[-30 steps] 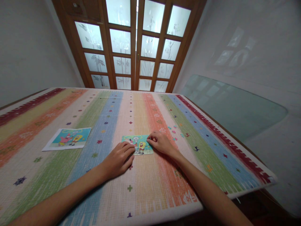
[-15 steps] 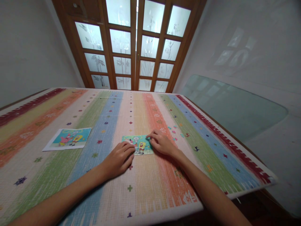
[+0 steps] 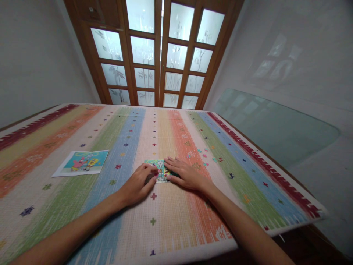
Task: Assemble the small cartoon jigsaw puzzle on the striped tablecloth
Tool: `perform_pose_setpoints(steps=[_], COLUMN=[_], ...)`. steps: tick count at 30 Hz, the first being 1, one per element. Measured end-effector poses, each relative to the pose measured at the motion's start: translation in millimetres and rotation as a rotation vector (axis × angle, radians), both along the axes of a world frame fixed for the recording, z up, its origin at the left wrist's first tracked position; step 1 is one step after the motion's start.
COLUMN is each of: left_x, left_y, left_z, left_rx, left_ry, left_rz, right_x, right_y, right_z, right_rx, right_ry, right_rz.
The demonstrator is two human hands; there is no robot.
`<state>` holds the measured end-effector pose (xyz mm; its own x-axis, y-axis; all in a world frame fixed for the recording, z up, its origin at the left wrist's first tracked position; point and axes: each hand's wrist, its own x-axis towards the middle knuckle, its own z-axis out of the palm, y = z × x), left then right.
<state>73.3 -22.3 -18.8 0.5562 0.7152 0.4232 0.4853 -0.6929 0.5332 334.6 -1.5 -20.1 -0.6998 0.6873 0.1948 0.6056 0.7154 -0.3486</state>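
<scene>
A small cartoon picture with a green-blue background lies flat on the striped cloth. My left hand is at its left end, with bent fingers and thumb brought together on the picture's edge. Spread flat over the right part is my right hand, its fingers stretched out and covering much of the print. Only a strip of the middle shows between the hands. Farther left rests a larger printed cartoon sheet with a white border, touched by neither hand.
A striped, patterned tablecloth covers the table, whose front edge lies close below my arms. Wooden doors with frosted panes stand beyond the far edge. A pale glass-like panel is along the right wall.
My right hand has moved left and flattened over the picture's right part, hiding more of it. The left hand keeps its place at the left end, its thumb and fingers slightly rearranged.
</scene>
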Motion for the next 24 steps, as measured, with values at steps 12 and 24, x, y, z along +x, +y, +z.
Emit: perform_pose_setpoints(steps=[12,24], left_x=[-31,-53], left_y=[27,35], left_z=[0.2,5.9], left_rx=[0.098,0.064], left_ry=[0.149,0.256], left_rz=[0.053,-0.032], right_x=[-9,-4], right_y=[-4,-8], right_z=[-8.9,-3.9], right_rx=[0.01,-0.003], right_ry=[-0.005,-0.007], right_rz=[0.02,0.02])
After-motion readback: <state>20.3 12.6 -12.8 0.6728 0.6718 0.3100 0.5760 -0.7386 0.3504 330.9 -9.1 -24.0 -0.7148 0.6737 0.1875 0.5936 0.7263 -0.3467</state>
